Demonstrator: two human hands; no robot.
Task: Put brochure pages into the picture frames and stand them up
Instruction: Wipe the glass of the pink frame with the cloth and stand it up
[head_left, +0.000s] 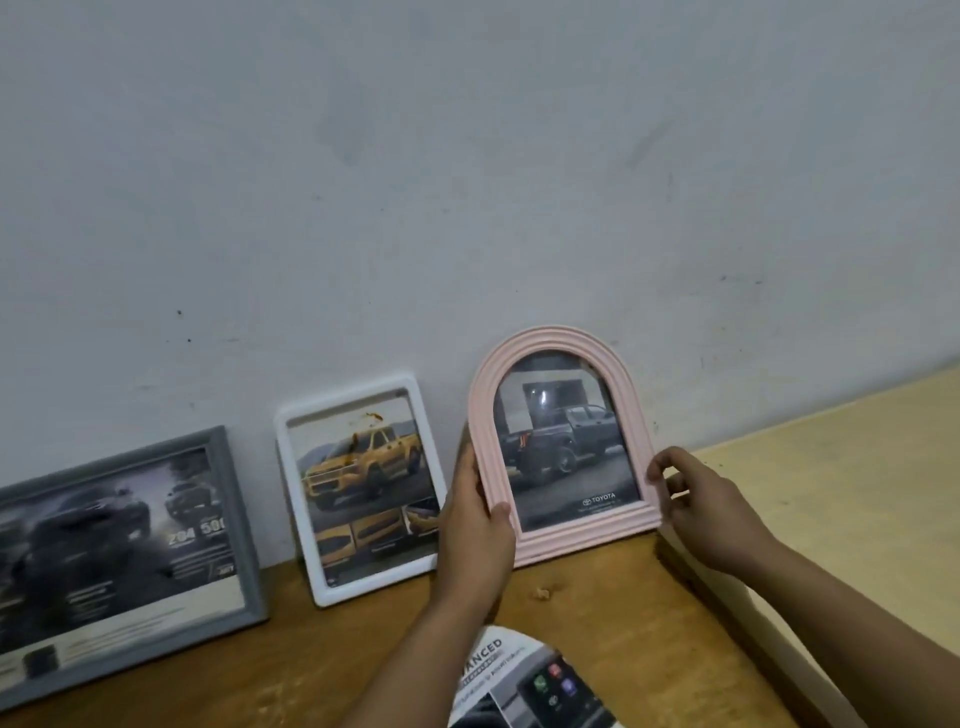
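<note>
Pink frame (563, 447) upright on counter (597, 613) against wall (467, 156), truck page inside. Left hand (475, 525) grips its left edge; right hand (696, 499) pinches right edge. White frame (358, 493), grey frame (124, 556) alongside.

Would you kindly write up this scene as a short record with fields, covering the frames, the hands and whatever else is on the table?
pink frame: arched, upright at the wall, holds a dark truck page
left hand: grips the pink frame's left edge
right hand: fingertips at its right edge
white frame: leaning on the wall, yellow truck page
grey frame: leaning, leftmost, dark page
brochure: flat on the table, near edge
</note>
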